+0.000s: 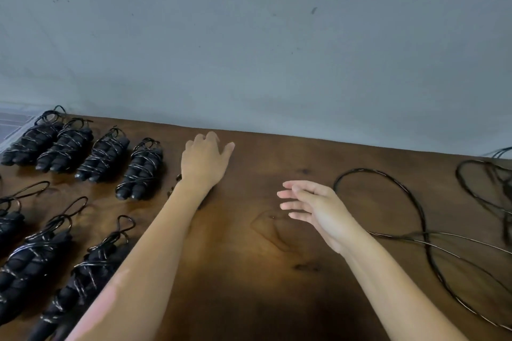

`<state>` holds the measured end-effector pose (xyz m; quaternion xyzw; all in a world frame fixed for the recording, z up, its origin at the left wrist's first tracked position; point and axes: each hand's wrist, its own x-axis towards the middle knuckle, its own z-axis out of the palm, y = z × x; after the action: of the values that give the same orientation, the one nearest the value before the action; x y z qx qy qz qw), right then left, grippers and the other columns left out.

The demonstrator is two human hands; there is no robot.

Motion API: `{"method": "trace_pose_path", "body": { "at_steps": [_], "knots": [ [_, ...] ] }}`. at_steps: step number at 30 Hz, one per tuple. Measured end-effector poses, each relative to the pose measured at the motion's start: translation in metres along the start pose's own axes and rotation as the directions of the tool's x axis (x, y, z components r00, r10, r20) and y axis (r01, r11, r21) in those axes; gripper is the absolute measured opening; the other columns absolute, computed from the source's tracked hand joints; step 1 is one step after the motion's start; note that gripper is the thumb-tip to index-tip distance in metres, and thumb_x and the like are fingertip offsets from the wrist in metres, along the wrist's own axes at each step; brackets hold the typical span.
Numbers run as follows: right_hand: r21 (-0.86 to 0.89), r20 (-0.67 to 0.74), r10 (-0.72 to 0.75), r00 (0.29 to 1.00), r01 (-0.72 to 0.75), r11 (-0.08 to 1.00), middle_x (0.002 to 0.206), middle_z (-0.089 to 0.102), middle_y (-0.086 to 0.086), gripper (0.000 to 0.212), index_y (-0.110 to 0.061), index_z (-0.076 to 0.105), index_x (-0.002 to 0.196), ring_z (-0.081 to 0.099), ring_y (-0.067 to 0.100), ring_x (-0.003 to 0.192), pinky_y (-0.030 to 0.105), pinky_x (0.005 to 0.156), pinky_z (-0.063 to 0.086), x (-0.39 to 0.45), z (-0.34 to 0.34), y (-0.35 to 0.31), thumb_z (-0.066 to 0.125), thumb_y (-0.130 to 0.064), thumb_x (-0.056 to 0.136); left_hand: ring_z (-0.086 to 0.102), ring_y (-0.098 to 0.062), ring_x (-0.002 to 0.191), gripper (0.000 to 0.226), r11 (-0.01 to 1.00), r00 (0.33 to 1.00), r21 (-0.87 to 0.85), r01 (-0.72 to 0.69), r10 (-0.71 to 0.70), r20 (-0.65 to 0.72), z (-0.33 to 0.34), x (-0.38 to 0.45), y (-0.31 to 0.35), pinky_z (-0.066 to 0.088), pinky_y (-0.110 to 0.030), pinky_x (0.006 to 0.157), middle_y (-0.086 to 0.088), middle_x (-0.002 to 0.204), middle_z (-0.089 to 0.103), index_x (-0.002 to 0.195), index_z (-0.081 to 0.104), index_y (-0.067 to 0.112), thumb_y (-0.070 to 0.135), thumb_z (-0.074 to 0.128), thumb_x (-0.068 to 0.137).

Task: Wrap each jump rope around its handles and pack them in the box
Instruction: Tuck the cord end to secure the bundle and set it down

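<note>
Hands being held over table (249, 271): left hand (205, 159) near far edge, right hand (313, 209) mid-surface, fingers of both loosely spread, nothing gripped.

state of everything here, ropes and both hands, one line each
back row of wrapped ropes: four bundles, cord wound round the handles, lying side by side on the table
front row of wrapped ropes: wound bundles, partly cut off by the frame edge
loose rope: unwrapped, cord in open loops on the table
left hand: fingers relaxed, holding nothing visible
right hand: fingers straight, empty, blurred
</note>
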<state>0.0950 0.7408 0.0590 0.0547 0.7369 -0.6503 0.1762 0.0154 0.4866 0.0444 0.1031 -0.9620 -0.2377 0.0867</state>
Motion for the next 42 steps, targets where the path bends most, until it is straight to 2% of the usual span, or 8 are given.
{"method": "trace_pose_path", "body": {
  "at_steps": [6, 13, 19, 23, 32, 37, 39, 42],
  "knots": [
    [0.034, -0.164, 0.005, 0.986, 0.001, 0.999, 0.107, 0.078, 0.001, 0.023, -0.016, 0.070, 0.119, 0.074, 0.022, 0.100, 0.038, 0.092, 0.058, -0.029, -0.054, 0.014, 0.050, -0.019, 0.107, 0.060, -0.022, 0.111, 0.035, 0.926, 0.945, -0.302, -0.224, 0.283, 0.166, 0.023, -0.035, 0.090, 0.050, -0.043, 0.099, 0.000, 0.114, 0.067, 0.115, 0.065, 0.021, 0.052, 0.057, 0.101],
    [0.076, -0.355, 0.032, 0.934, -0.005, 0.997, 0.107, 0.078, 0.002, 0.023, -0.015, 0.069, 0.120, 0.075, 0.024, 0.098, 0.039, 0.091, 0.058, -0.074, -0.136, 0.042, 0.052, -0.021, 0.107, 0.057, -0.011, 0.115, 0.031, 0.813, 0.756, -0.412, -0.411, 0.557, 0.345, 0.074, -0.098, 0.193, 0.048, -0.032, 0.096, 0.008, 0.122, 0.064, 0.120, 0.065, 0.024, 0.048, 0.061, 0.101],
    [0.116, -0.441, 0.070, 0.895, -0.020, 0.993, 0.106, 0.079, 0.001, 0.023, -0.016, 0.069, 0.120, 0.075, 0.023, 0.096, 0.038, 0.089, 0.059, -0.109, -0.206, 0.068, 0.053, -0.023, 0.106, 0.055, -0.011, 0.116, 0.029, 0.763, 0.635, -0.432, -0.481, 0.643, 0.428, 0.120, -0.142, 0.262, 0.048, -0.034, 0.098, 0.009, 0.120, 0.062, 0.122, 0.065, 0.025, 0.045, 0.062, 0.101],
    [0.140, -0.515, 0.076, 0.854, -0.004, 0.990, 0.105, 0.079, 0.003, 0.022, -0.015, 0.071, 0.117, 0.075, 0.024, 0.095, 0.037, 0.086, 0.059, -0.136, -0.257, 0.081, 0.052, -0.019, 0.107, 0.057, -0.009, 0.112, 0.024, 0.734, 0.589, -0.458, -0.503, 0.678, 0.439, 0.148, -0.172, 0.310, 0.049, -0.032, 0.097, 0.010, 0.115, 0.063, 0.117, 0.067, 0.025, 0.042, 0.064, 0.101],
    [0.034, -0.757, 0.037, 0.653, -0.017, 0.999, 0.090, 0.079, 0.001, 0.024, -0.014, 0.073, 0.102, 0.072, 0.012, 0.072, 0.022, 0.066, 0.055, -0.182, -0.370, 0.122, 0.050, -0.008, 0.105, 0.059, -0.005, 0.101, 0.017, 0.712, 0.524, -0.485, -0.507, 0.702, 0.483, 0.205, -0.242, 0.401, 0.053, -0.037, 0.094, 0.012, 0.110, 0.063, 0.112, 0.068, 0.027, 0.039, 0.066, 0.100],
    [-0.021, -0.797, -0.004, 0.603, -0.022, 1.000, 0.086, 0.077, -0.003, 0.025, -0.018, 0.074, 0.100, 0.073, 0.013, 0.075, 0.023, 0.068, 0.053, -0.197, -0.410, 0.140, 0.051, -0.009, 0.104, 0.054, -0.017, 0.116, 0.046, 0.743, 0.503, -0.346, -0.572, 0.651, 0.568, 0.231, -0.276, 0.428, 0.052, -0.041, 0.096, 0.006, 0.123, 0.055, 0.122, 0.055, 0.026, 0.057, 0.070, 0.092],
    [-0.041, -0.796, -0.020, 0.605, -0.021, 0.999, 0.087, 0.077, -0.004, 0.025, -0.019, 0.073, 0.101, 0.073, 0.012, 0.075, 0.023, 0.068, 0.053, -0.201, -0.422, 0.147, 0.051, -0.009, 0.104, 0.050, -0.021, 0.119, 0.059, 0.750, 0.519, -0.257, -0.610, 0.623, 0.585, 0.243, -0.291, 0.438, 0.053, -0.041, 0.095, 0.002, 0.126, 0.051, 0.124, 0.050, 0.025, 0.065, 0.071, 0.086],
    [-0.083, -0.783, -0.055, 0.619, -0.015, 0.996, 0.088, 0.077, -0.004, 0.024, -0.021, 0.073, 0.101, 0.073, 0.013, 0.077, 0.031, 0.075, 0.058, -0.203, -0.437, 0.158, 0.051, -0.010, 0.104, 0.046, -0.027, 0.130, 0.088, 0.756, 0.568, -0.156, -0.635, 0.595, 0.569, 0.258, -0.310, 0.449, 0.053, -0.040, 0.100, -0.005, 0.145, 0.045, 0.146, 0.039, 0.021, 0.069, 0.075, 0.081]
  ]
}}
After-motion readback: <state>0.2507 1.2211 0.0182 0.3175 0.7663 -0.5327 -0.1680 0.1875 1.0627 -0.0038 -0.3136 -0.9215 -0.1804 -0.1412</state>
